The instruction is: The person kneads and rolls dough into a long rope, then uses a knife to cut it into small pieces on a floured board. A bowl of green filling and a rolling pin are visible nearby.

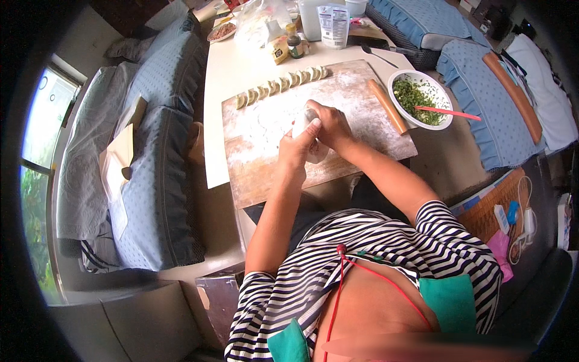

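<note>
My left hand [295,145] and my right hand [334,126] are together above a floured wooden board [253,181]. Both grip a pale piece of dough [300,125], largely covered by my fingers. Part of it shows beyond my left thumb, and a pale part hangs below my wrists. Along the board's far side runs a row of several crescent-shaped dumplings [284,84]. To the right of my right hand lies a wooden rolling pin [386,107]. Beside it stands a white bowl [448,92] of chopped green filling [414,97], with a pink-handled utensil [448,111] resting in it.
Farther back on the white table [216,149] stand a dark sauce bottle [295,43], a white pouch [334,27], a plastic bag [258,27] and a plate of minced meat [221,32]. A black spoon [377,55] lies near the bowl. Blue-covered sofas [154,181] flank the table.
</note>
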The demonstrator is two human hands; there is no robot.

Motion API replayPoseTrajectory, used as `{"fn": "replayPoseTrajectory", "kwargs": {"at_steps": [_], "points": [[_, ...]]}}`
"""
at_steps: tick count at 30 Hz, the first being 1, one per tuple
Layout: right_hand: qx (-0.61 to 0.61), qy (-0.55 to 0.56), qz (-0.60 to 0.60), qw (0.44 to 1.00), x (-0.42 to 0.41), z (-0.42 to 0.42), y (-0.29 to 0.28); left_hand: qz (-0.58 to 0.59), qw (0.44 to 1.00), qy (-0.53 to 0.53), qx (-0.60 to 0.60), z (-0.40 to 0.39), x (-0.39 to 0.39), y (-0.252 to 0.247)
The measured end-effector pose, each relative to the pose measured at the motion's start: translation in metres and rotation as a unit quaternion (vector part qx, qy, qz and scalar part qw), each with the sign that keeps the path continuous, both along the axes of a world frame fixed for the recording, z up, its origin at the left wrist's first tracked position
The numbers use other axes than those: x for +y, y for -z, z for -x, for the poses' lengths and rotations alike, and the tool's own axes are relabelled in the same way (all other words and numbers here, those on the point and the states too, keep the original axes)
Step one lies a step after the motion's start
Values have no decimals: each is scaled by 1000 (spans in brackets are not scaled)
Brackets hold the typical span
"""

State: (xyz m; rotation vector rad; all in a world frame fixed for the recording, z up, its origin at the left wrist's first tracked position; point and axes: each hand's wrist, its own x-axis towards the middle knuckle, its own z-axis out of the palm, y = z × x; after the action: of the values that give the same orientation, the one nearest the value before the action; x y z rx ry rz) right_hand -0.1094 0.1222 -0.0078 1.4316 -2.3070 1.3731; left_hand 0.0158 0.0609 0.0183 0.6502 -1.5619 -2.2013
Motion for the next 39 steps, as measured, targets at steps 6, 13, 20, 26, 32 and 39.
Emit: {"fn": "replayPoseTrajectory", "kwargs": {"at_steps": [6, 13, 20, 26, 32, 39], "points": [[-112, -81, 100, 985, -4, -2, 21, 23, 992, -98, 75, 3, 19, -8], [-103, -84, 45, 990, 12, 1, -4, -65, 997, 6, 50, 2, 13, -13], [-59, -90, 74, 991, -4, 7, 37, -3, 999, -37, 30, 1, 24, -12], [-192, -45, -20, 980, 11, -4, -4, -108, 992, -1, 71, -1, 11, -6], [-200, -141, 54, 968, -6, 9, 49, -13, 993, -110, 39, 6, 29, -9], [-168, -38, -75, 982, 10, -4, -24, -141, 984, 46, 95, -10, 5, -16]]}}
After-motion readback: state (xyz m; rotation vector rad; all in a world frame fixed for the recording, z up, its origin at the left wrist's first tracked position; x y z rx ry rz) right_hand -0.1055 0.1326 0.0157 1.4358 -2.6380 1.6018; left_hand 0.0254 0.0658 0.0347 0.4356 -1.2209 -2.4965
